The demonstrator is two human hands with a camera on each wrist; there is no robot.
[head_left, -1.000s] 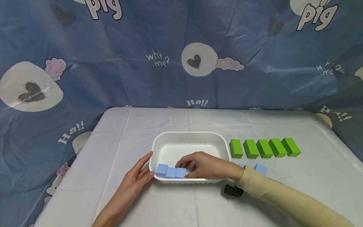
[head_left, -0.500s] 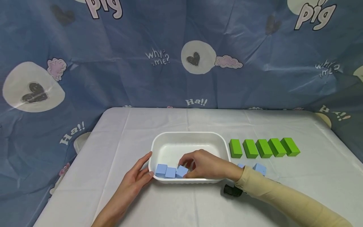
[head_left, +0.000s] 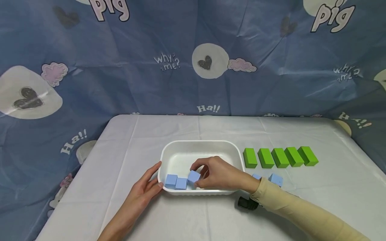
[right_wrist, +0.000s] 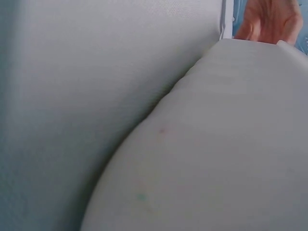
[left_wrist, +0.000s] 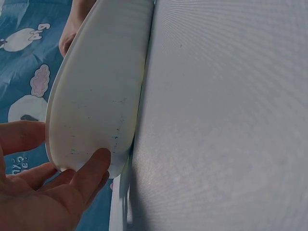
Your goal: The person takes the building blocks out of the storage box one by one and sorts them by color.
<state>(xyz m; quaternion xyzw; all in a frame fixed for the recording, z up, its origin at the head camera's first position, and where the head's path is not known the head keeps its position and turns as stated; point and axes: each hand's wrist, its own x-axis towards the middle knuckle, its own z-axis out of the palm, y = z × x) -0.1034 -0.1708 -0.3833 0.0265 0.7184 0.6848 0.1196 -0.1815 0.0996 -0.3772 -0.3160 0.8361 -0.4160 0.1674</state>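
Note:
In the head view my right hand point(head_left: 221, 172) pinches a light blue cube point(head_left: 194, 176) between thumb and fingers, tilted and a little raised inside a white plastic tray point(head_left: 200, 142). Two more blue cubes point(head_left: 171, 181) sit side by side at the tray's front left. My left hand point(head_left: 144, 187) touches the tray's left end with fairly straight fingers. Seen from the left wrist, that hand point(left_wrist: 57, 183) has its fingertips against the tray's outer wall point(left_wrist: 96, 86). The right wrist view is mostly the tray's outer wall point(right_wrist: 207, 144); the right hand's fingers are out of sight there.
Several green blocks point(head_left: 280, 158) stand in a row right of the tray. Two blue cubes point(head_left: 275, 180) lie by the right forearm, one partly hidden. A black device point(head_left: 248, 203) shows under the right wrist. A patterned blue cloth point(head_left: 135, 67) hangs behind the white-covered table point(head_left: 144, 130).
The cube at my right fingers has tilted, then lifted slightly up and away from the cubes on its left. My left hand keeps its place on the tray.

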